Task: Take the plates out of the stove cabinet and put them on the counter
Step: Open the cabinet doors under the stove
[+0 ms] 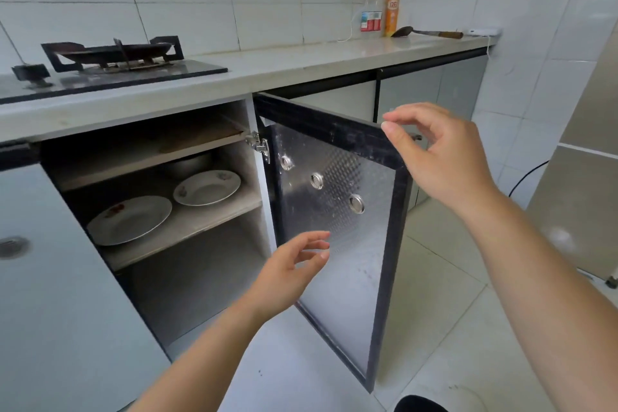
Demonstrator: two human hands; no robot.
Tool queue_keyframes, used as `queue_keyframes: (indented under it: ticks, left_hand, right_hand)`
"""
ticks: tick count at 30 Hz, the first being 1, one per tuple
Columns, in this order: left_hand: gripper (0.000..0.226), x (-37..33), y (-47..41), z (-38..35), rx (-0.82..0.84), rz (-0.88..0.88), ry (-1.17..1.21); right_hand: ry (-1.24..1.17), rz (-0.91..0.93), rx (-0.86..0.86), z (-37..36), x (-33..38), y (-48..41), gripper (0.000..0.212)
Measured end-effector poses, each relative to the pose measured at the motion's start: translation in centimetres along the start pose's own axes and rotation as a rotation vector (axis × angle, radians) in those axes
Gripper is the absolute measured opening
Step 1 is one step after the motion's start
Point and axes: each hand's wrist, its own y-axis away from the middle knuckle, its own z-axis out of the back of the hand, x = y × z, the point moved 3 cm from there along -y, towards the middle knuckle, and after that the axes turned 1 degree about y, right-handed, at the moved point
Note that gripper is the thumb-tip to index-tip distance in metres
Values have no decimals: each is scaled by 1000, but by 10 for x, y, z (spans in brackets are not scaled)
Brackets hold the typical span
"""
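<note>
The stove cabinet (150,157) stands open under the counter (301,60). On its middle shelf lie two white plates with flower prints: a larger plate (130,220) at the front left and a smaller plate (207,187) behind it to the right. A metal bowl (187,162) sits in the dark behind them. My right hand (438,157) hovers at the top outer corner of the open door (337,211), fingers loosely bent, holding nothing. My left hand (291,271) is in front of the door's inner face, right of the shelf, fingers relaxed and empty.
A gas stove (113,57) with a dark pan sits on the counter above the cabinet. Bottles (381,10) and a spatula (424,33) stand at the counter's far right. The open door juts out over the tiled floor (451,328). A closed door (50,278) is at left.
</note>
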Motion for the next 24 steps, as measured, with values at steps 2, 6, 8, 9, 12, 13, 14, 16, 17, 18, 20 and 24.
queue_keyframes:
  ticks: [2,6,8,9,12,13,14,16,17,18,20,24]
  left_hand:
    - [26,3,5,20,-25,0,-30]
    - [26,11,26,77,-101,1,-94]
    - [26,17,41,109,-150,9,-164]
    - [26,23,48,125,-179,20,-202]
    - [32,42,74,175,-262,84,-311]
    - [34,47,84,191,-282,101,-351]
    - [36,51,93,206,-301,109,-393]
    - [37,57,111,236,-344,110,-465]
    - [36,59,120,251,-371,113,-493]
    - [35,60,128,266,-401,114,-518]
    - [35,60,143,295,-452,112,-586]
    - [38,52,165,348,-509,96,-822]
  right_hand:
    - [54,53,-38,-2,13,-3,19]
    - [-71,29,8,-37,41,-6,18]
    - [-114,5,81,-69,55,0,18]
    - [-127,-7,124,-87,60,4,18]
    - [-191,-33,247,-146,75,23,19]
    - [-207,-37,291,-166,81,29,20]
    - [-217,-41,337,-185,87,35,20]
    - [-224,-46,434,-222,102,45,21]
    - [-224,-41,476,-239,110,49,21]
    - [-229,-32,511,-255,118,51,22]
    - [-255,-26,570,-285,136,52,24]
    - [-246,-7,663,-337,173,45,29]
